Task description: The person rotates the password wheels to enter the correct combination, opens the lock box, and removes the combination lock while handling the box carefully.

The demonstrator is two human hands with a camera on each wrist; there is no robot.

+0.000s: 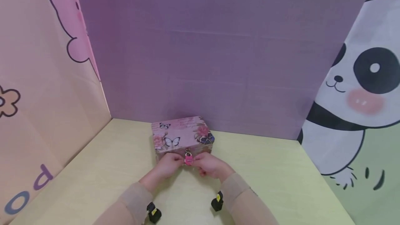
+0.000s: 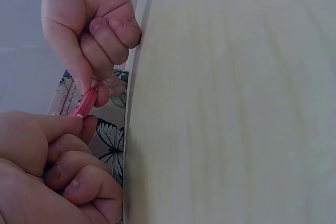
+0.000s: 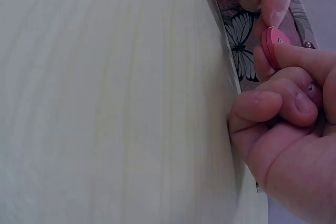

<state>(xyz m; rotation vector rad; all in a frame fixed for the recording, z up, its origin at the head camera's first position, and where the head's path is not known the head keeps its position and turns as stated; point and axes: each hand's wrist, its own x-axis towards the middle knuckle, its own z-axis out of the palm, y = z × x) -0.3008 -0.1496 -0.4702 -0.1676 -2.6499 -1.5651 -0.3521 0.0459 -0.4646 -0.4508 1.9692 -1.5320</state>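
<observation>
A small pink combination padlock (image 1: 189,160) hangs by its shackle from the front clasp of a pink box (image 1: 179,133) printed with butterflies and flowers. From the left side, my left hand (image 1: 169,165) pinches the padlock between thumb and index finger. On the opposite side my right hand (image 1: 212,164) pinches it too, its other fingers curled. The left wrist view shows the padlock (image 2: 85,103) edge-on between both hands' fingertips. In the right wrist view, the right thumb lies over part of the padlock's face (image 3: 273,43).
The box stands on a pale wooden table (image 1: 275,183), close to a purple backdrop (image 1: 212,51). Printed panels stand on both sides, a panda (image 1: 353,114) on the right one. Black wrist straps (image 1: 154,213) hang below both cuffs.
</observation>
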